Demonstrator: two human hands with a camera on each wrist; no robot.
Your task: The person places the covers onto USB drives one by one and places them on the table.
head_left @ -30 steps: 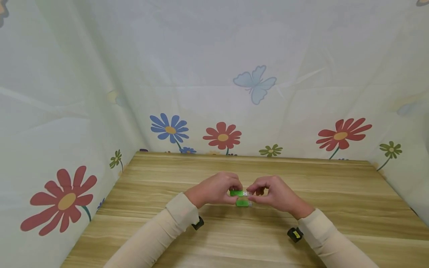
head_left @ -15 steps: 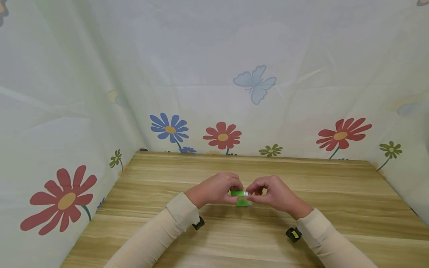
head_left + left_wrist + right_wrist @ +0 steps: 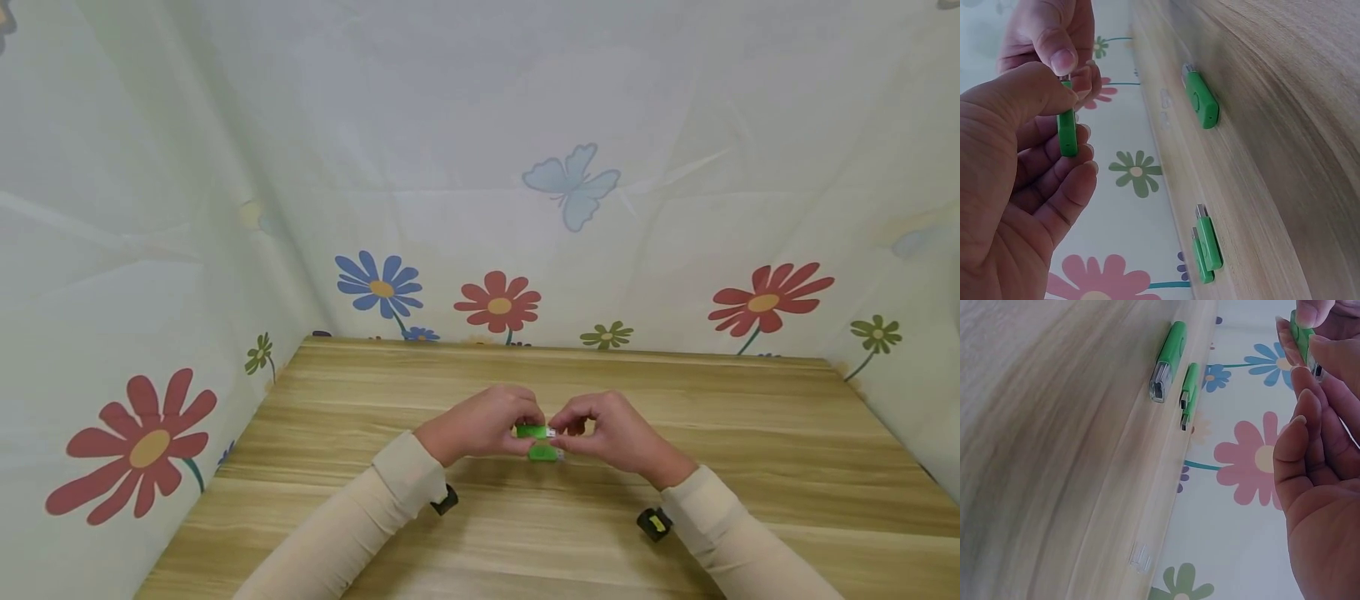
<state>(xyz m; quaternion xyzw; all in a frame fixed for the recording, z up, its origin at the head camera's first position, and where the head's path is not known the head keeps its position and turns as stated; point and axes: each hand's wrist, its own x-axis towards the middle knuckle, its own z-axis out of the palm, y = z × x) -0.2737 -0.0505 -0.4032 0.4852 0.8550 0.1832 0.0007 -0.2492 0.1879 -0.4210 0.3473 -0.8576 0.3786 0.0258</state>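
And both hands are in close over the pale wood-grain tabletop (image 3: 555, 542)! The left hand (image 3: 487, 421) is drawn nearly together, thumb and fingers pinching a slim green plastic USB stick (image 3: 1067, 134), held raised above the wood, its metal plug pointing toward the other hand. Over at that plug end, the right hand (image 3: 618, 437) has thumb and index finger closed around the metal, the other fingers curled loosely; whether anything else sits between those fingertips, the views can't tell.

Down on the wood below, there's a second green USB stick with a clear cap (image 3: 1166, 365) over its plug. Away to the left, the left wrist view picks out a close pair of green USB sticks (image 3: 1210, 245), lying side by side, bare plugs aligned. And over to the right, a small transparent plastic piece (image 3: 1140, 557), well apart from them.
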